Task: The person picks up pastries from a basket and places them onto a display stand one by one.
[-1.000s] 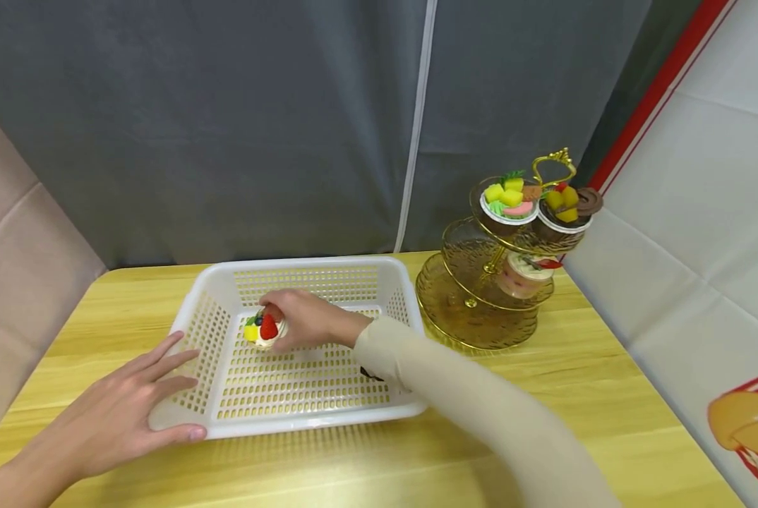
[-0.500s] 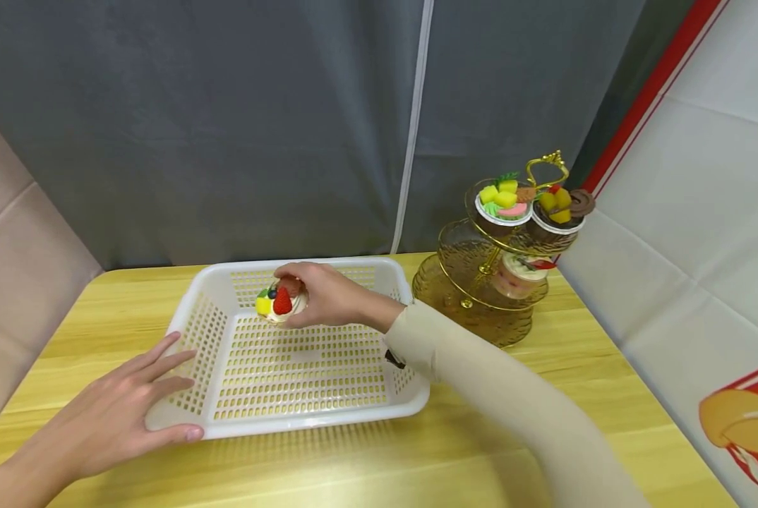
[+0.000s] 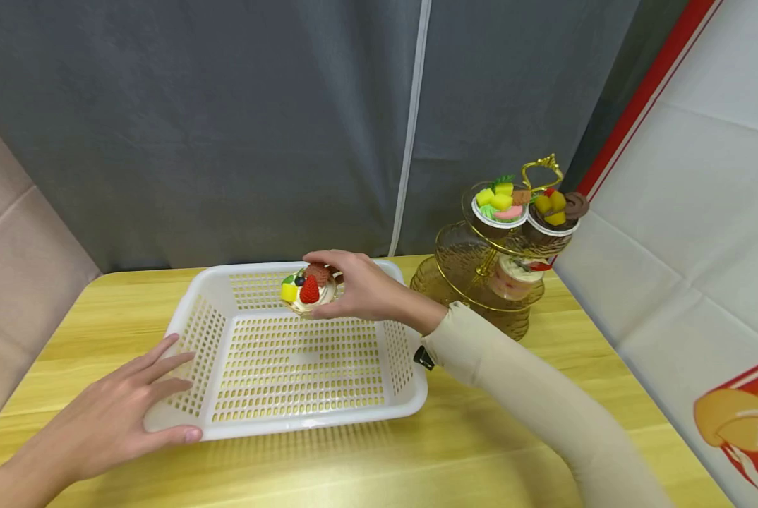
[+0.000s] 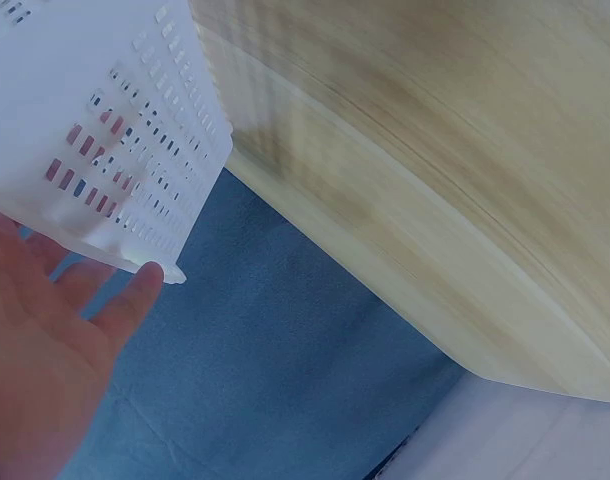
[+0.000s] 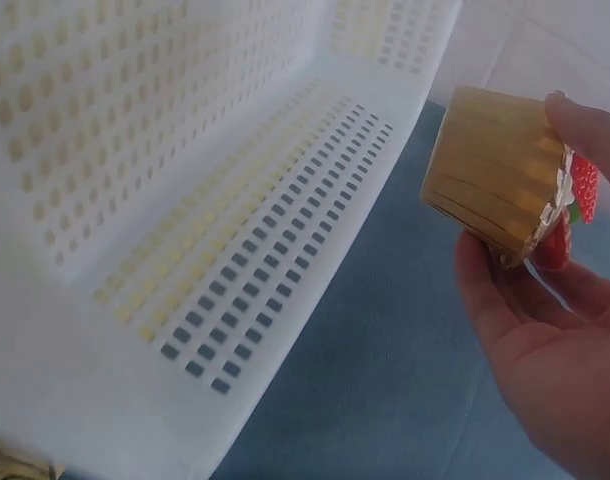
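A cupcake [image 3: 307, 291] topped with cream, a strawberry, a yellow fruit cube and a dark berry is held by my right hand [image 3: 369, 288] above the far side of a white plastic basket [image 3: 309, 425]. In the right wrist view, thumb and fingers grip the cupcake [image 5: 495, 165] near its top, and its brown cup shows beside the basket wall. My left hand [image 3: 115, 409] rests on the basket's left rim with fingers spread and nearly straight. The left wrist view shows its fingers touching the rim [image 4: 150, 262].
A gold-edged tiered stand [image 3: 480, 271] is on the wooden table [image 3: 480, 416] right of the basket. Two fruit-topped cups [image 3: 500, 212] sit on its top tier, and a layered dessert cup [image 3: 514, 279] lower down. A grey curtain [image 3: 195, 141] hangs behind.
My right hand has lifted the cupcake from the basket's floor and carried it up and to the right. My left hand has stayed on the rim.
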Tool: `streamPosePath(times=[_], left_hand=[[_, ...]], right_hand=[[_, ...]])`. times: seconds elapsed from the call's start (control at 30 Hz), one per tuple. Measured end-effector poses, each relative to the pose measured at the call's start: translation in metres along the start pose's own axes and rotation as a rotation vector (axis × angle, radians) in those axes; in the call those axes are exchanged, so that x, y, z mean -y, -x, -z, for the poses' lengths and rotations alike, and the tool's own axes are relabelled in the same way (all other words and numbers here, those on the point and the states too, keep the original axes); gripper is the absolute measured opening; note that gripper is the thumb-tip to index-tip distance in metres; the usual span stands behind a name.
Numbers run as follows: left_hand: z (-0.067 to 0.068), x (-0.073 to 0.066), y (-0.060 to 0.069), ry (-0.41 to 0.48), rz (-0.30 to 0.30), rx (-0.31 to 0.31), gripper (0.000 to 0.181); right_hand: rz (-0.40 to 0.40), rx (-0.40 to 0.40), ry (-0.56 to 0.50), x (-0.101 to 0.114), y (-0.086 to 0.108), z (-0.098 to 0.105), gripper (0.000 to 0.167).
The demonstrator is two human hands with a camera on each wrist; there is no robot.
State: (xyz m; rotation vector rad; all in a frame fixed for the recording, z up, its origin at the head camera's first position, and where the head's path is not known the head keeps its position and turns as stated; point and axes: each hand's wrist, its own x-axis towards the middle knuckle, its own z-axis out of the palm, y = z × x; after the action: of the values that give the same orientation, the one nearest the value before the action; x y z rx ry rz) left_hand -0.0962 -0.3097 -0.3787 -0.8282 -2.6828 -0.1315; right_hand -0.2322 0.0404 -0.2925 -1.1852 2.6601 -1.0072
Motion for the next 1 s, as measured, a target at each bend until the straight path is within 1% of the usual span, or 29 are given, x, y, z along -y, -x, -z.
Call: streamPosePath(times=[0.1, 0.27, 0.4, 0.47, 0.57, 0.73, 0.87, 1.0], left_hand=[[0.0, 0.0, 0.0, 0.0, -0.004, -0.007, 0.061], [0.0, 0.0, 0.0, 0.007, -0.008, -0.004, 0.061], [0.0, 0.0, 0.0, 0.013, -0.005, 0.005, 0.062], [0.0, 0.0, 0.001, 0.013, -0.004, 0.006, 0.062], [0.0, 0.0, 0.0, 0.009, -0.002, 0.005, 0.061], [0.0, -0.001, 0.0, 0.011, -0.001, 0.002, 0.061], [0.0, 0.0, 0.001, 0.015, -0.003, 0.001, 0.062], [-0.001, 0.0, 0.001, 0.013, -0.003, 0.0, 0.062]], right_hand=[[-0.003, -0.014, -0.028, -0.003, 0.009, 0.005, 0.077], [-0.018, -0.056, -0.13, -0.012, 0.021, 0.014, 0.078], [-0.051, -0.092, -0.19, -0.018, 0.031, 0.021, 0.081], [-0.063, -0.111, -0.203, -0.021, 0.036, 0.024, 0.081], [-0.065, -0.148, -0.205, -0.026, 0.045, 0.031, 0.08], [-0.056, -0.21, -0.162, -0.034, 0.061, 0.041, 0.079], [-0.082, -0.243, -0.152, -0.042, 0.074, 0.047, 0.08], [-0.137, -0.268, -0.145, -0.049, 0.088, 0.051, 0.081]])
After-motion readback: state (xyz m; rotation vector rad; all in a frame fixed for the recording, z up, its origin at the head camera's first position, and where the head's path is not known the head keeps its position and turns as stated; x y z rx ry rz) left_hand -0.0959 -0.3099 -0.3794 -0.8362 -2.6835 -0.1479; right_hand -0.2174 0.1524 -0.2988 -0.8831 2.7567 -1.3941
